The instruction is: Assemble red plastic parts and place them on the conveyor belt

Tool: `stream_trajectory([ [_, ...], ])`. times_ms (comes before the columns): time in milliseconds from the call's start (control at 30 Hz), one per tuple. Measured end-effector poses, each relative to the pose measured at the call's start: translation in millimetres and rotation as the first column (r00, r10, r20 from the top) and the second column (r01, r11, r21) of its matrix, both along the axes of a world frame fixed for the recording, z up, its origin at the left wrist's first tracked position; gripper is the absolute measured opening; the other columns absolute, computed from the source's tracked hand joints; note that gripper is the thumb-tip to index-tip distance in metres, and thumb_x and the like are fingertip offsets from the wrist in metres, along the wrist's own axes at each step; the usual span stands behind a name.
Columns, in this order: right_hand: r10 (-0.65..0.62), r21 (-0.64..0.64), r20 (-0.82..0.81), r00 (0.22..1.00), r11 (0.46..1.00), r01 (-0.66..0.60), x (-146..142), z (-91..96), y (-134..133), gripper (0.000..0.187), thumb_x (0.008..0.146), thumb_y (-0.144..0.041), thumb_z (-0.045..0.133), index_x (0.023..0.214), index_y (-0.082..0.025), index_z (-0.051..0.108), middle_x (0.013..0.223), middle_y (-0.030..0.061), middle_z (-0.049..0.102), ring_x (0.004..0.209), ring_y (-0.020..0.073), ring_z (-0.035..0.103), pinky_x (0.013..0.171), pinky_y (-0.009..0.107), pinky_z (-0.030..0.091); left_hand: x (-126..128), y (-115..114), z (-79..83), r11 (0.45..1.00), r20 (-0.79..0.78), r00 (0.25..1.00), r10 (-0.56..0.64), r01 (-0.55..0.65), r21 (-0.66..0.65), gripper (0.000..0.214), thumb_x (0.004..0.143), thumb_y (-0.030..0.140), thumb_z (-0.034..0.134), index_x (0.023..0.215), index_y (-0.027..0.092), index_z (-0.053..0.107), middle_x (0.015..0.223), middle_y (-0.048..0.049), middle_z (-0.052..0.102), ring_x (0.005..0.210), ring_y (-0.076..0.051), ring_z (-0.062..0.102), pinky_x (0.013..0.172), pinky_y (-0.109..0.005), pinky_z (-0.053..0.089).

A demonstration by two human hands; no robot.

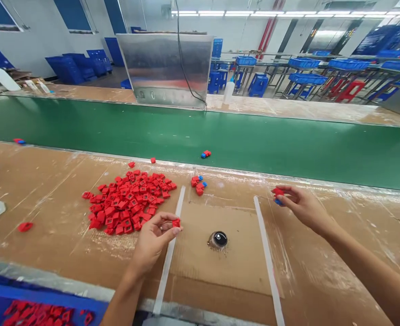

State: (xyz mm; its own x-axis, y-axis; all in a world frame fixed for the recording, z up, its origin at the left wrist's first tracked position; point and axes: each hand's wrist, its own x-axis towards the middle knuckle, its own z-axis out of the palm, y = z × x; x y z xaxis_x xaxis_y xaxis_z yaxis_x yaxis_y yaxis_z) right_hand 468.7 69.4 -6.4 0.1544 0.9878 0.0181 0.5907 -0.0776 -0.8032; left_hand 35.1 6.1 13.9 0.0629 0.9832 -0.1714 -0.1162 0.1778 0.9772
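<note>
Between the thumb and fingers of my left hand (pixel 154 240) is a small red plastic part (pixel 175 222), held above the left tape strip. My right hand (pixel 301 206) pinches a red-and-blue plastic piece (pixel 278 194) out past the right tape strip. A cardboard sheet (pixel 196 258) lies between the hands, and on it sits a small round cup of dark liquid (pixel 219 239). Left of my left hand spreads a heap of red plastic parts (pixel 128 199). A few red-and-blue pieces (pixel 198 184) rest beyond the cardboard.
A green conveyor belt (pixel 288 145) runs across behind the table, carrying a red-and-blue piece (pixel 205 154). A blue bin (pixel 94 308) with red parts stands at the lower left. Past the belt are a metal panel (pixel 166 68) and a white bottle (pixel 229 92).
</note>
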Motion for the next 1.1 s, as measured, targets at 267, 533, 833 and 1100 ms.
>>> stream_trajectory([
  [267,0.301,0.044,-0.133,0.944,0.954,-0.298,-82.6,25.3,-105.4,0.036,0.093,-0.047,0.057,0.117,-0.021,0.063,0.103,0.011,0.072,0.094,0.0241,0.07,0.085,0.042,0.058,29.9,-39.7,-22.4,0.985,0.251,0.957,-0.145,0.165,-0.059,0.043,0.074,0.035,0.083,0.112,0.018,0.071,0.09,-0.0063,0.074,0.078,-0.016,0.068,0.077,-0.027,0.053],
  [533,0.302,0.267,0.36,0.883,0.873,-0.408,-131.3,33.7,-117.9,0.022,0.101,-0.03,0.046,0.118,-0.022,0.058,0.108,0.0106,0.069,0.096,0.0227,0.067,0.079,0.037,0.056,46.0,-66.2,-45.5,0.982,0.277,0.951,-0.135,0.166,-0.094,0.034,0.071,0.027,0.084,0.101,0.018,0.069,0.092,-0.0063,0.077,0.092,-0.021,0.071,0.085,-0.028,0.052],
  [833,0.419,0.222,0.474,0.774,0.794,-0.566,-150.6,34.5,-111.4,0.024,0.103,-0.025,0.041,0.118,-0.022,0.06,0.11,0.0112,0.068,0.096,0.0234,0.068,0.077,0.036,0.056,46.8,-72.7,-37.9,0.974,0.307,0.94,-0.151,0.195,-0.117,0.033,0.073,0.029,0.082,0.097,0.018,0.063,0.096,-0.008,0.077,0.09,-0.022,0.074,0.089,-0.034,0.055],
  [1100,0.418,0.166,0.547,0.725,0.795,-0.584,-153.5,27.7,-110.4,0.025,0.103,-0.025,0.04,0.118,-0.022,0.06,0.109,0.0113,0.067,0.093,0.0238,0.067,0.076,0.036,0.056,48.3,-75.7,-43.9,0.971,0.358,0.913,-0.195,0.232,-0.061,0.028,0.079,0.024,0.077,0.099,0.02,0.058,0.105,-0.0075,0.075,0.094,-0.019,0.072,0.092,-0.032,0.053],
])
